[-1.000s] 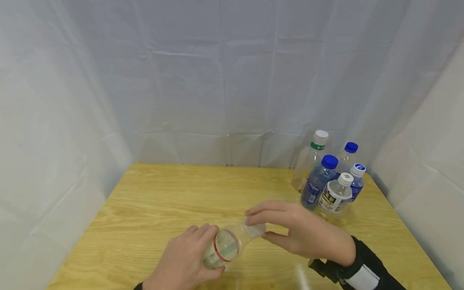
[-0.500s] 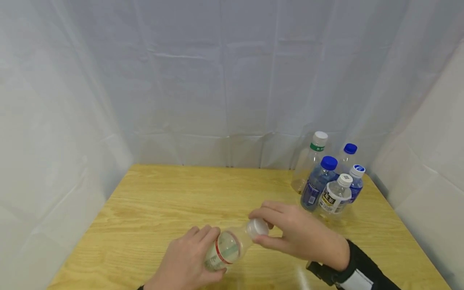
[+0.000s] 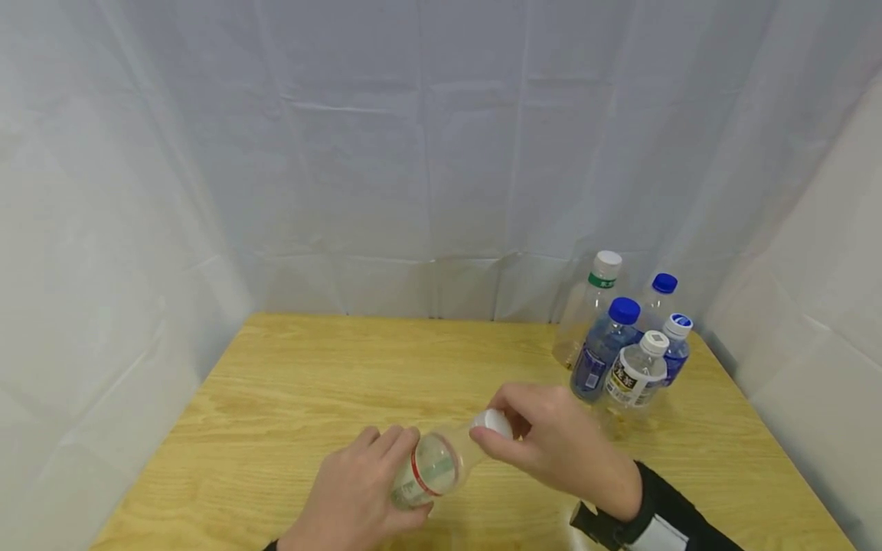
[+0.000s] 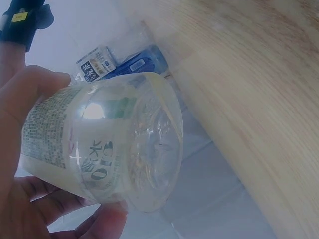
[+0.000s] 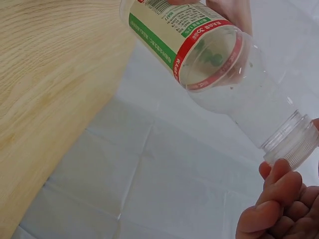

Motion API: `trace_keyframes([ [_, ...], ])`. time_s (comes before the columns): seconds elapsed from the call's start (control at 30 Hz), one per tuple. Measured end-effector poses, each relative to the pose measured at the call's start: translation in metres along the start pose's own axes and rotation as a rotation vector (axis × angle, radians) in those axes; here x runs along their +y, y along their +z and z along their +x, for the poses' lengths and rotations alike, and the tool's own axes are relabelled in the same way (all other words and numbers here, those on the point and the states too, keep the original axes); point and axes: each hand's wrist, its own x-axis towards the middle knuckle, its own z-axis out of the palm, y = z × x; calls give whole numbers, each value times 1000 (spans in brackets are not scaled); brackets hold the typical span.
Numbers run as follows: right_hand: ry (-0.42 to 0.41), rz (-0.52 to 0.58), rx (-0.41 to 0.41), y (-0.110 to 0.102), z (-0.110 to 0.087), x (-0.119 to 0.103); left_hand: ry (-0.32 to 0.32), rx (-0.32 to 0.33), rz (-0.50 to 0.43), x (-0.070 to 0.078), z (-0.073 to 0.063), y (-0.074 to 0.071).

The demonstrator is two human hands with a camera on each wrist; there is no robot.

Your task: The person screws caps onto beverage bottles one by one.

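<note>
A clear plastic bottle (image 3: pixel 432 467) with a cream, green and red label lies tilted above the wooden table, its neck toward the right. Around its body curls my left hand (image 3: pixel 358 486), thumb below and fingers on top. My right hand (image 3: pixel 558 440) pinches the white cap (image 3: pixel 492 422) at the neck between thumb and fingers. In the left wrist view the bottle's clear base (image 4: pixel 157 144) faces the camera. The right wrist view shows the ribbed cap (image 5: pixel 296 144) sitting on the neck, with curled fingers (image 5: pixel 279 186) against it.
Several bottles stand grouped at the table's back right: a tall clear one (image 3: pixel 582 314), blue-capped ones (image 3: pixel 602 352), and a white-labelled one (image 3: pixel 635 375) in front. White sheeting (image 3: pixel 386 191) hangs behind and beside the wooden table (image 3: pixel 310 375).
My right fingers have gone from lying loosely over the cap to pinching it, and the wrist has turned and shifted left. My left hand and the bottle hold nearly still.
</note>
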Motion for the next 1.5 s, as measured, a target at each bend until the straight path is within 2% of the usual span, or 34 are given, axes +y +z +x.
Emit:
trace_keyframes([
  [0.17,62,-13,-51,-2,-2,0,-15,-41,0,0,0,1],
  [0.27,71,-19,-90,-6,-3,0,-15,-42,2,0,1,1],
  [0.53,-136,-62,-107,-19,-8,5,-2,-27,-10,0,3,2],
  [0.7,-200,-22,-123,-20,-8,6,-10,-38,-14,-1,3,1],
  [0.93,-176,0,-136,-19,-6,3,-20,-43,-8,-2,2,1],
  [1.17,-186,-13,-92,-17,-3,0,-27,-21,-31,-1,5,4],
  [1.33,-184,4,-72,-18,0,2,-65,-37,-38,0,7,4],
  [1.5,-169,10,-58,-22,3,5,-112,-94,-52,0,11,4],
])
